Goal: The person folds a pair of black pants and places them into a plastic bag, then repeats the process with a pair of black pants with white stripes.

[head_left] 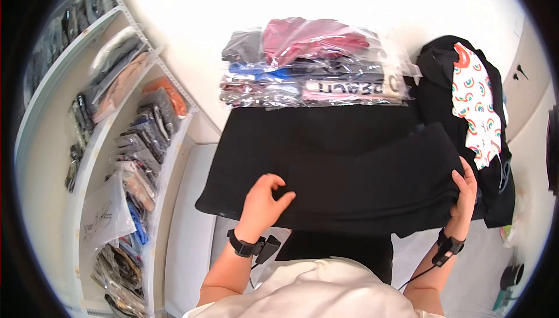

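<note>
A dark folded black garment (372, 178) lies across the black-covered table in front of me, its long layered edge facing my body. Over its left part is my left hand (262, 204), fingers bent and thumb apart from them, with nothing visible between. My right hand (464, 193) grips the garment's right end, thumb on the near side and the other fingers at the edge. Both wrists wear black straps with small devices. Black on black makes the garment's exact outline and kind hard to make out.
Behind the garment stands a stack of clothes in clear plastic bags (314, 76). A heap of black clothing (434, 79) lies at the right, topped by a white rainbow-print garment (478, 111). Shelves (93, 161) with bagged clothes rise at the left.
</note>
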Demonstrator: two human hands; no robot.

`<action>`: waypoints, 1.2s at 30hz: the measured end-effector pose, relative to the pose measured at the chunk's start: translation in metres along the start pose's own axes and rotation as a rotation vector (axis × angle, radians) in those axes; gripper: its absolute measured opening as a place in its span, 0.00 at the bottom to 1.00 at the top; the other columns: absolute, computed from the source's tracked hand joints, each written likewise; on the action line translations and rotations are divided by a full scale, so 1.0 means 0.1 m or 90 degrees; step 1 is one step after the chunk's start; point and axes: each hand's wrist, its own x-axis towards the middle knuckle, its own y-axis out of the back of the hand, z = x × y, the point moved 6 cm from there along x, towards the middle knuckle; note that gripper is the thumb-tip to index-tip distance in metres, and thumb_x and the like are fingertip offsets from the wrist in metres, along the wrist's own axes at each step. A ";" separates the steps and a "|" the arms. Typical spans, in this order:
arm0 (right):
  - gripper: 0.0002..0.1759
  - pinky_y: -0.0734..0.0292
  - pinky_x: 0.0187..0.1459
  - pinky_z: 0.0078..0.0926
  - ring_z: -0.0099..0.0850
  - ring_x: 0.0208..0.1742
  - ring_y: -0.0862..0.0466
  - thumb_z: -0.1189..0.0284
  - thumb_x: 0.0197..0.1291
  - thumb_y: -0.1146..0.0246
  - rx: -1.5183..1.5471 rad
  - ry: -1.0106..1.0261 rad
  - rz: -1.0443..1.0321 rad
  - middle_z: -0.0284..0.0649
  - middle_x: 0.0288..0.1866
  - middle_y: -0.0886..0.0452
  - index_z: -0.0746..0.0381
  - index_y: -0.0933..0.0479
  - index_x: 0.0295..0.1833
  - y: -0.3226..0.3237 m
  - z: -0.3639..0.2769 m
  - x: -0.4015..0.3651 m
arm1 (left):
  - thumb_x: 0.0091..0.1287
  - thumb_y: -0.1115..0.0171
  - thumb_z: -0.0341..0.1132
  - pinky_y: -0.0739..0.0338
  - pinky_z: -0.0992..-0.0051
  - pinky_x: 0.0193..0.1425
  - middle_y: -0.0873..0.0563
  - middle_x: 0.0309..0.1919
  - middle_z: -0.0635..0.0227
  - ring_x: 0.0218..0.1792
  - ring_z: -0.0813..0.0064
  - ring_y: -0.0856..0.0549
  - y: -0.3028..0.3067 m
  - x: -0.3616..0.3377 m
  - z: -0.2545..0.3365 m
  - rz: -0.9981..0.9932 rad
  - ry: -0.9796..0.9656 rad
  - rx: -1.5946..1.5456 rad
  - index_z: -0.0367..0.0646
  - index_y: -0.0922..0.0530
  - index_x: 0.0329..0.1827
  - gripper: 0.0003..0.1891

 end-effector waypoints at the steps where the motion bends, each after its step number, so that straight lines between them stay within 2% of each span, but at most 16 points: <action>1: 0.24 0.24 0.57 0.24 0.29 0.53 0.17 0.82 0.59 0.39 -0.085 -0.019 0.016 0.43 0.53 0.17 0.69 0.28 0.63 0.16 0.02 -0.01 | 0.55 0.27 0.32 0.23 0.65 0.51 0.19 0.45 0.60 0.46 0.57 0.19 -0.15 -0.04 -0.04 -0.026 -0.019 0.053 0.39 0.22 0.43 0.16; 2: 0.25 0.24 0.57 0.22 0.28 0.53 0.17 0.82 0.60 0.38 -0.191 0.003 0.008 0.43 0.53 0.17 0.71 0.30 0.64 0.40 0.17 0.04 | 0.55 0.27 0.32 0.23 0.65 0.51 0.19 0.45 0.60 0.46 0.57 0.19 -0.21 -0.04 -0.02 -0.034 -0.025 0.046 0.39 0.22 0.43 0.16; 4: 0.25 0.25 0.57 0.22 0.28 0.54 0.18 0.84 0.60 0.40 -0.143 -0.012 0.014 0.45 0.55 0.18 0.71 0.31 0.64 0.15 0.13 -0.11 | 0.55 0.26 0.30 0.22 0.70 0.47 0.20 0.48 0.59 0.41 0.63 0.19 -0.06 -0.11 0.25 0.190 -0.236 0.157 0.40 0.22 0.44 0.16; 6: 0.26 0.25 0.58 0.23 0.29 0.55 0.18 0.85 0.60 0.41 -0.140 -0.023 0.011 0.47 0.57 0.19 0.72 0.32 0.66 0.03 0.10 -0.15 | 0.57 0.29 0.27 0.23 0.71 0.52 0.20 0.52 0.57 0.47 0.62 0.18 -0.04 -0.14 0.32 0.194 -0.216 0.116 0.40 0.22 0.45 0.15; 9: 0.29 0.24 0.59 0.25 0.32 0.58 0.19 0.87 0.58 0.44 -0.062 0.006 -0.085 0.48 0.59 0.20 0.71 0.34 0.67 -0.53 -0.12 -0.25 | 0.65 0.36 0.22 0.23 0.76 0.57 0.19 0.53 0.63 0.52 0.74 0.18 -0.28 -0.10 0.24 -0.005 -0.151 -0.315 0.39 0.23 0.50 0.11; 10: 0.30 0.24 0.59 0.25 0.32 0.58 0.19 0.87 0.57 0.43 -0.058 0.029 -0.117 0.48 0.60 0.21 0.71 0.34 0.68 -0.82 -0.19 -0.32 | 0.69 0.40 0.24 0.23 0.75 0.58 0.18 0.52 0.63 0.52 0.76 0.18 -0.43 -0.11 0.19 -0.103 -0.040 -0.442 0.38 0.24 0.53 0.11; 12: 0.32 0.29 0.64 0.28 0.32 0.64 0.24 0.85 0.56 0.39 -0.154 0.077 -0.155 0.45 0.65 0.25 0.68 0.34 0.69 -1.33 -0.21 -0.47 | 0.75 0.45 0.33 0.23 0.72 0.59 0.19 0.55 0.63 0.54 0.73 0.18 -0.58 -0.08 0.16 -0.189 0.037 -0.550 0.36 0.25 0.55 0.11; 15: 0.31 0.31 0.66 0.31 0.36 0.67 0.25 0.81 0.59 0.39 -0.247 0.154 -0.443 0.48 0.66 0.28 0.65 0.34 0.70 -2.13 -0.07 -0.84 | 0.78 0.51 0.45 0.23 0.71 0.59 0.18 0.56 0.62 0.54 0.71 0.18 -0.60 -0.04 -0.01 -0.142 0.180 -0.696 0.35 0.25 0.58 0.20; 16: 0.32 0.31 0.67 0.34 0.41 0.68 0.26 0.77 0.61 0.38 -0.190 -0.064 -0.581 0.51 0.69 0.30 0.66 0.36 0.71 -2.31 0.10 -0.99 | 0.78 0.51 0.45 0.23 0.71 0.59 0.18 0.56 0.62 0.54 0.71 0.18 -0.56 -0.03 -0.02 -0.139 0.181 -0.695 0.35 0.25 0.58 0.20; 18: 0.32 0.32 0.68 0.36 0.46 0.70 0.28 0.73 0.61 0.34 -0.354 0.181 -0.793 0.53 0.74 0.35 0.67 0.35 0.70 -2.41 0.28 -1.14 | 0.78 0.53 0.51 0.23 0.72 0.60 0.18 0.55 0.59 0.55 0.69 0.18 -0.45 -0.04 -0.09 -0.132 0.275 -0.810 0.34 0.29 0.65 0.28; 20: 0.30 0.33 0.69 0.37 0.47 0.71 0.30 0.72 0.62 0.35 -0.423 0.219 -0.731 0.54 0.73 0.34 0.67 0.33 0.69 -2.32 0.36 -1.04 | 0.77 0.49 0.48 0.23 0.75 0.59 0.17 0.54 0.58 0.55 0.70 0.18 -0.45 -0.05 -0.18 -0.138 0.327 -0.821 0.33 0.33 0.69 0.28; 22: 0.27 0.35 0.71 0.37 0.47 0.72 0.32 0.71 0.62 0.35 -0.506 0.238 -0.596 0.53 0.71 0.31 0.68 0.29 0.65 -2.22 0.36 -0.92 | 0.75 0.43 0.42 0.23 0.77 0.57 0.16 0.53 0.57 0.53 0.72 0.17 -0.35 -0.04 -0.10 -0.148 0.264 -0.455 0.31 0.37 0.70 0.29; 23: 0.27 0.35 0.70 0.37 0.47 0.73 0.32 0.71 0.62 0.35 -0.510 0.243 -0.557 0.52 0.71 0.31 0.68 0.29 0.66 -2.16 0.38 -0.88 | 0.69 0.37 0.32 0.22 0.78 0.56 0.16 0.52 0.58 0.51 0.75 0.17 -0.46 -0.04 -0.16 -0.151 0.212 -0.541 0.30 0.41 0.72 0.32; 27: 0.29 0.39 0.72 0.42 0.47 0.75 0.36 0.71 0.60 0.33 -0.583 0.302 -0.473 0.51 0.72 0.33 0.67 0.29 0.66 -2.06 0.41 -0.85 | 0.64 0.37 0.19 0.23 0.75 0.59 0.17 0.53 0.57 0.53 0.74 0.18 -0.47 0.02 -0.09 -0.111 0.119 -0.523 0.33 0.43 0.73 0.35; 30: 0.30 0.42 0.73 0.45 0.48 0.76 0.38 0.69 0.60 0.33 -0.618 0.331 -0.442 0.51 0.74 0.35 0.67 0.30 0.67 -2.03 0.35 -0.82 | 0.65 0.39 0.18 0.23 0.74 0.60 0.18 0.55 0.56 0.55 0.73 0.18 -0.21 0.01 0.01 -0.032 0.016 -0.573 0.36 0.43 0.73 0.34; 36: 0.33 0.48 0.75 0.51 0.47 0.79 0.43 0.59 0.64 0.36 -0.730 0.327 -0.512 0.51 0.76 0.39 0.64 0.31 0.69 -2.10 0.72 -0.85 | 0.63 0.38 0.21 0.22 0.75 0.56 0.22 0.59 0.52 0.54 0.71 0.18 -0.15 -0.07 -0.38 -0.037 0.084 -0.366 0.37 0.42 0.73 0.34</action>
